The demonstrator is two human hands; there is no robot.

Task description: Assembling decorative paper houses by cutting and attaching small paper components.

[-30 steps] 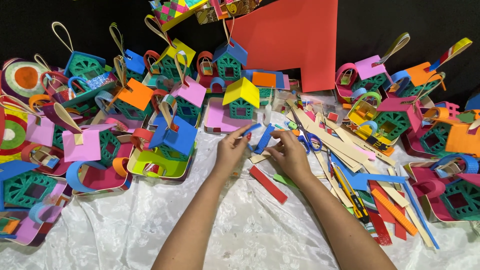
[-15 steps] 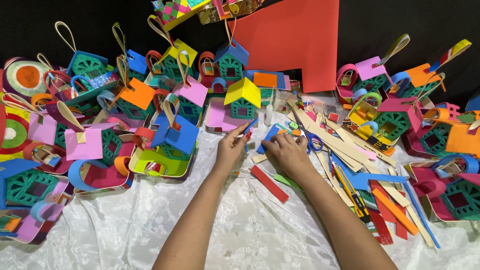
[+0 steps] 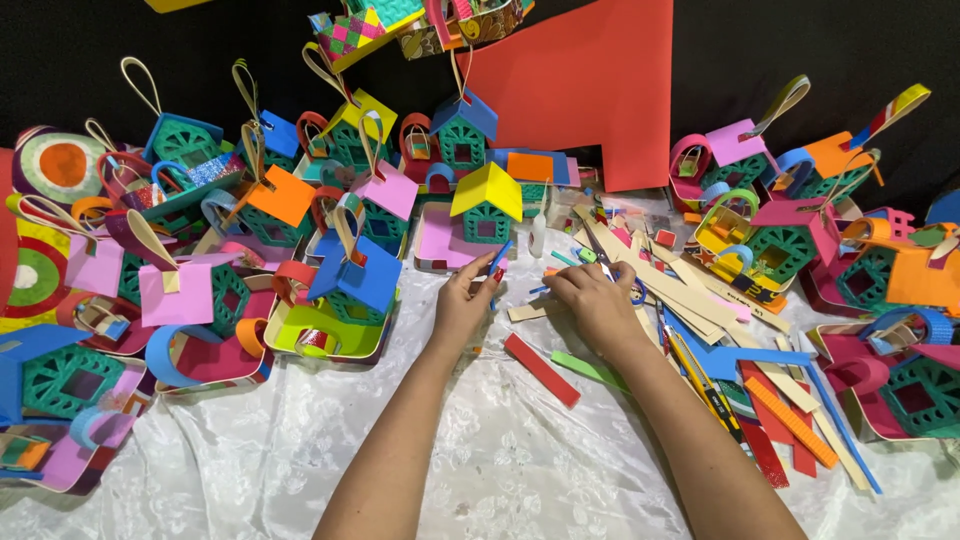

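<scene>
Left hand [image 3: 465,300]: a short blue strip [image 3: 499,257] is pinched at the fingertips, fingers closed on it, strip tilted up toward the yellow-roofed green paper house [image 3: 484,205]. That house is taken as the landmark.

Right hand [image 3: 598,305]: placed just right of the left hand, in front of and right of the landmark house, fingers curled down over scissors with blue handle loops [image 3: 632,290]. Whether the loops are actually gripped cannot be told; the fingers hide the contact.

A pale cream strip [image 3: 527,311] lies flat on the white cloth [image 3: 500,460] between the two hands. A red strip [image 3: 541,370] lies diagonally on the cloth nearer the camera than the landmark, between the forearms; a green strip [image 3: 588,369] lies just right of it, partly under the right wrist.

Right of the landmark: a loose pile of cream, blue, orange and red strips [image 3: 760,380] is spread along the cloth beside the right forearm. A small white bottle [image 3: 538,236] stands just right of the house.

Behind and right of the landmark: a large red sheet [image 3: 590,90] is propped against the dark backdrop.

Left of the landmark: a pink-roofed house [image 3: 384,200], then a blue-roofed house in a yellow-green tray [image 3: 340,300], then many more coloured paper houses with loop handles. More houses are clustered at far right.
</scene>
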